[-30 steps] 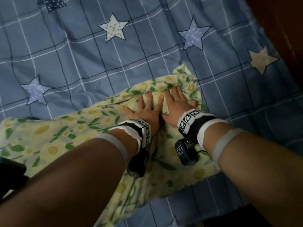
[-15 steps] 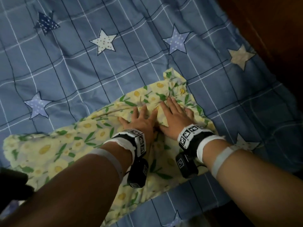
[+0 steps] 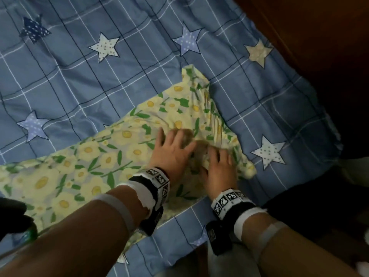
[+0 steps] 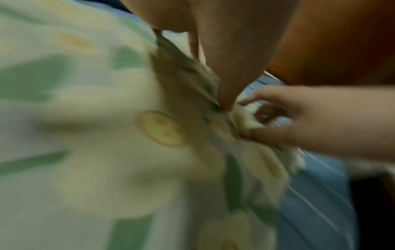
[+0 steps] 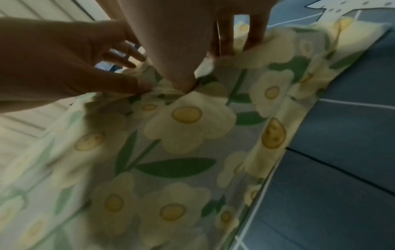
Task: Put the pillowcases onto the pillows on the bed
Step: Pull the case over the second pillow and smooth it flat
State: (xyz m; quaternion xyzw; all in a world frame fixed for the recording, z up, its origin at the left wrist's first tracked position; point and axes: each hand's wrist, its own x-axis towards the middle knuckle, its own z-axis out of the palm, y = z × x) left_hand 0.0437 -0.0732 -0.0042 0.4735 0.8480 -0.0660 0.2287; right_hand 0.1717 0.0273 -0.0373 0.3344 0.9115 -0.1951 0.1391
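Note:
A yellow-and-green floral pillowcase [image 3: 111,160] lies flat and crumpled on the blue bedspread [image 3: 79,76]; no pillow shows. Both hands sit at its right end, close together. My left hand [image 3: 173,148] arches over the cloth, and in the left wrist view a raised fold [image 4: 183,71] runs up between its thumb and fingers. My right hand [image 3: 217,166] has its fingers curled into bunched fabric [image 5: 245,55], thumb and fingers pinching it. In the right wrist view the left hand [image 5: 74,67] comes in from the left, its thumb on the cloth. Blur hides the fingertips in the head view.
The blue checked bedspread with star patches covers the whole bed. Dark wooden furniture [image 3: 309,37] stands along the right side. The bed's edge [image 3: 299,176] runs close on the right and near side. A dark object [image 3: 12,216] sits at the lower left.
Both hands lay flat side by side on the pillowcase before; now their fingers have curled and bunched the cloth. The right hand has drawn back toward me.

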